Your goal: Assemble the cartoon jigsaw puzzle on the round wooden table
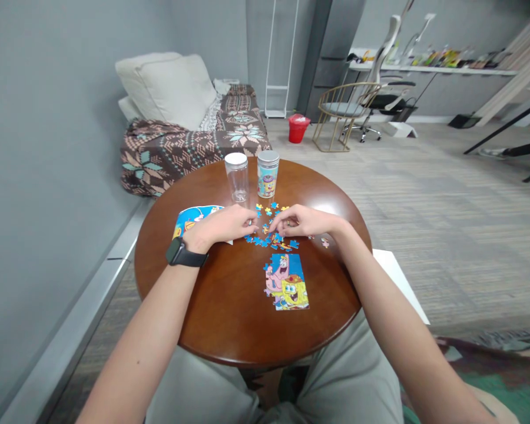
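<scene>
A loose pile of jigsaw puzzle pieces [262, 241], mostly blue with some yellow and red, lies on the round brown table [229, 306]. At the pile's left edge is my left hand [234, 222], its fingers curled in toward the thumb; whatever they hold is too small to make out. My right hand [302, 220] reaches into the pile from the right, fingertips down among the pieces and a gap showing between finger and thumb. Nearer me lies a joined puzzle section [288, 282] with a pink and a yellow cartoon figure, its left edge uneven.
Behind the pile stand a clear jar [237, 179] with a white lid and a cartoon-printed jar [268, 175] with a grey lid. A printed picture sheet [186, 219] lies partly under my left forearm. One stray piece [325, 242] sits by my right wrist.
</scene>
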Demonstrator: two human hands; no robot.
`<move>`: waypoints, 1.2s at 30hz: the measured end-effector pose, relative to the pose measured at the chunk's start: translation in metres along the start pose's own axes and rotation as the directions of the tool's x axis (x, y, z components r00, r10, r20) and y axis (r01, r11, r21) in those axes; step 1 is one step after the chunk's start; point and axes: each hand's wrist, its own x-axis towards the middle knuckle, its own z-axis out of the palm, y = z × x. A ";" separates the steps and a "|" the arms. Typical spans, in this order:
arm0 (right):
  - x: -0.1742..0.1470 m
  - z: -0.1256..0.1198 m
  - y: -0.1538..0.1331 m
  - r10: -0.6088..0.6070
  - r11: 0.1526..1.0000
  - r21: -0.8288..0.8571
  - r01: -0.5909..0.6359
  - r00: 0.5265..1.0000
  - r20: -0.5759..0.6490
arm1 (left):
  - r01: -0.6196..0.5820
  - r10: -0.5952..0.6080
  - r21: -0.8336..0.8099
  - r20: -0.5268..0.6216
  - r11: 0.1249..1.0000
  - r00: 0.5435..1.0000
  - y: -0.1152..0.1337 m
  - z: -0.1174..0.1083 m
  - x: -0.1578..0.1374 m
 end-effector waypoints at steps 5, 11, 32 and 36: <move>0.001 0.003 -0.003 -0.015 1.000 0.013 0.015 1.000 0.010 | 0.004 -0.004 -0.003 0.004 1.000 1.000 0.001 -0.001 0.000; 0.007 0.010 -0.006 0.013 0.999 0.030 -0.013 1.000 0.022 | 0.024 -0.024 -0.015 0.005 1.000 1.000 0.001 0.000 0.000; -0.013 -0.024 0.034 0.094 0.929 -0.266 -0.256 0.860 -0.501 | 0.047 -0.048 0.008 0.025 0.999 0.999 -0.001 -0.003 0.000; -0.018 -0.027 0.040 0.157 0.902 -0.243 -0.356 0.796 -0.584 | 0.076 -0.076 0.017 0.006 0.997 0.997 -0.004 -0.005 -0.002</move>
